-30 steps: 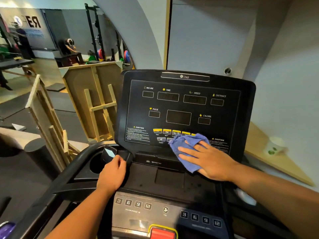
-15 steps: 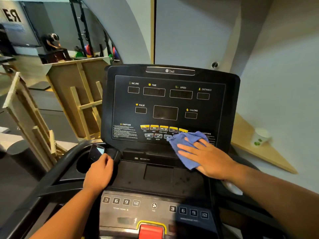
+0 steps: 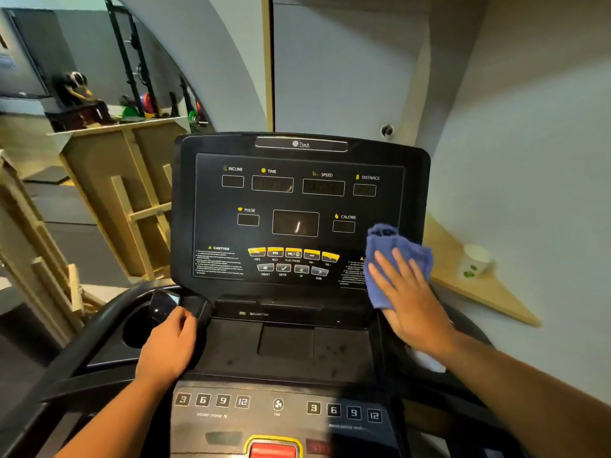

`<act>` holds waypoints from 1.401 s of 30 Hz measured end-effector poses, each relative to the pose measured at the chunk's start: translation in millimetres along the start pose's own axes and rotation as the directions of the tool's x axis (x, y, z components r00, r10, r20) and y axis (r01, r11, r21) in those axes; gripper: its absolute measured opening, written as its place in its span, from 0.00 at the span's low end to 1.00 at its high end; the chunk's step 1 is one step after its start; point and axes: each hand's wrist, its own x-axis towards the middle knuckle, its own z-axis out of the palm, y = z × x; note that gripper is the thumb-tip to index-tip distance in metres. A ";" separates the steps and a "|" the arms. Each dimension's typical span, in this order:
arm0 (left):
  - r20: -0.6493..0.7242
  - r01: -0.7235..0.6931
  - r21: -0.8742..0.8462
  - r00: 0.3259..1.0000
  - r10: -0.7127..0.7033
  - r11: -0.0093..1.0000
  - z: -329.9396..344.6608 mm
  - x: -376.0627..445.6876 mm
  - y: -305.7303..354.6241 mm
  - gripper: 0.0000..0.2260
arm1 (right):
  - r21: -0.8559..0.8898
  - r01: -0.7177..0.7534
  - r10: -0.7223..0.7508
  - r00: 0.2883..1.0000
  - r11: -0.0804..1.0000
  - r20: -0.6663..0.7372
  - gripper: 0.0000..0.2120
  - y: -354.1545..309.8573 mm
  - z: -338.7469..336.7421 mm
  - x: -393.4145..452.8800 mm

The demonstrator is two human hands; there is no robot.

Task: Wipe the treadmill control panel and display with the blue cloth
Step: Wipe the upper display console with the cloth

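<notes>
The black treadmill display panel (image 3: 297,206) stands upright in front of me, with dark readouts and a row of yellow and grey buttons (image 3: 292,259). My right hand (image 3: 408,295) lies flat on the crumpled blue cloth (image 3: 393,249) and presses it against the panel's lower right corner, over the right caution label. My left hand (image 3: 170,347) rests on the console's left side, its fingers curled around a black handle stub (image 3: 195,305) beside the cup holder. The lower control strip (image 3: 277,408) with numbered keys lies nearest me.
A red stop button (image 3: 272,451) sits at the bottom edge. A paper cup (image 3: 476,261) stands on a wooden corner shelf (image 3: 476,285) to the right. Wooden frames (image 3: 125,196) lean at the left, with gym racks behind. A grey wall is close behind the panel.
My right hand slid the blue cloth rightward from the button row to the panel's lower right corner. My left hand stayed on the handle. The view shifted slightly.
</notes>
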 end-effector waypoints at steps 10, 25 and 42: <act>-0.002 0.016 -0.002 1.000 -0.016 1.000 0.8 0.8 -0.8 0.12 | -0.119 0.195 -0.179 0.975 0.974 0.135 0.34 57.6 -27.7 7.5; 0.002 0.030 0.012 1.000 -0.030 0.999 -1.1 2.2 3.3 0.12 | 0.065 0.584 -0.577 0.769 0.809 0.275 0.30 -6.7 -23.9 55.5; -0.024 0.011 -0.014 1.000 -0.011 1.000 -3.0 -1.5 2.0 0.11 | 0.035 0.670 -0.670 0.737 0.741 0.091 0.28 -201.5 -11.1 222.1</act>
